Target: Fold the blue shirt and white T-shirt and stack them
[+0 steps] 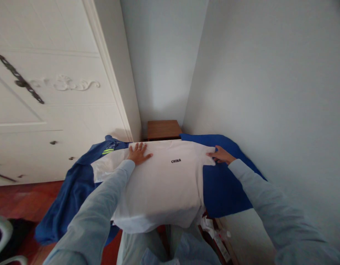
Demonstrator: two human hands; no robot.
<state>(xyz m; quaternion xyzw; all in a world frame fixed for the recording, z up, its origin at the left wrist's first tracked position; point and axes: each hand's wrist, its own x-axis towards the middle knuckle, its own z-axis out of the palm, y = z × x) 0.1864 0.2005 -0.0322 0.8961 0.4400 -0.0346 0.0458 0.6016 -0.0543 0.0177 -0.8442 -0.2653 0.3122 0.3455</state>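
Note:
A white T-shirt (164, 187) with the black word CHINA on it lies spread out in front of me, its lower edge hanging toward my legs. My left hand (138, 154) rests flat on the shirt near its left shoulder, fingers spread. At the other side, my right hand (221, 154) pinches the edge of the right sleeve between thumb and fingers. Beneath the shirt, a blue cloth (227, 191) shows on the right. Darker blue clothing (78, 184) with a yellow-green stripe hangs down on the left.
A white wardrobe (76, 117) with dark handles stands at the left. Behind the shirt is a small brown wooden cabinet (164, 129) in the corner. A grey wall (269, 92) rises close on the right. White crumpled items (211, 226) lie low by my legs.

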